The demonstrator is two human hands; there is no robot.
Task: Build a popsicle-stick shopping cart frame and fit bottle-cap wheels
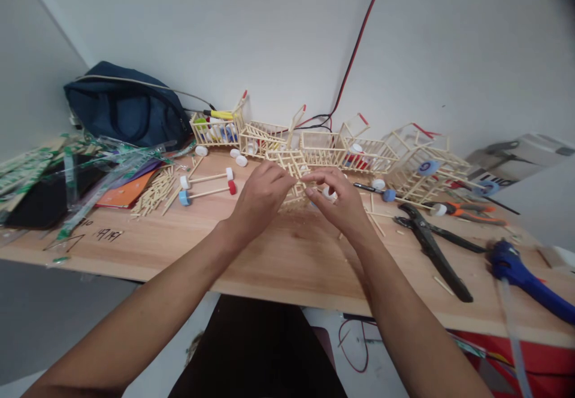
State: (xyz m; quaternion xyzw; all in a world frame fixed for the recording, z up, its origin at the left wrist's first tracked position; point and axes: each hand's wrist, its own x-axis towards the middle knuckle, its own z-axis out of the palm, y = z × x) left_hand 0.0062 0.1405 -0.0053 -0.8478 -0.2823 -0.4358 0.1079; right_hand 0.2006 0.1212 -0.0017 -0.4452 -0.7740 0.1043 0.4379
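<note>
Between my hands, over the middle of the table, is a small cart frame (287, 159) built of thin wooden sticks. My left hand (266, 191) is closed on its near left side, the fingertips pressed together at the sticks. My right hand (338, 200) meets it from the right, thumb and forefinger pinching close to a stick end. The fingers and the hand backs hide part of the frame. Left of my left hand lie two stick axles, one with white caps (206, 178), one with a blue and a red cap (207, 193).
Finished stick carts (218, 131) line the wall. Loose sticks (157, 193), plastic wrappers (90, 197) and a blue bag (128, 104) are on the left. Black-handled cutters (433, 248), orange-grey pliers (476, 211) and a blue glue gun (525, 275) lie on the right.
</note>
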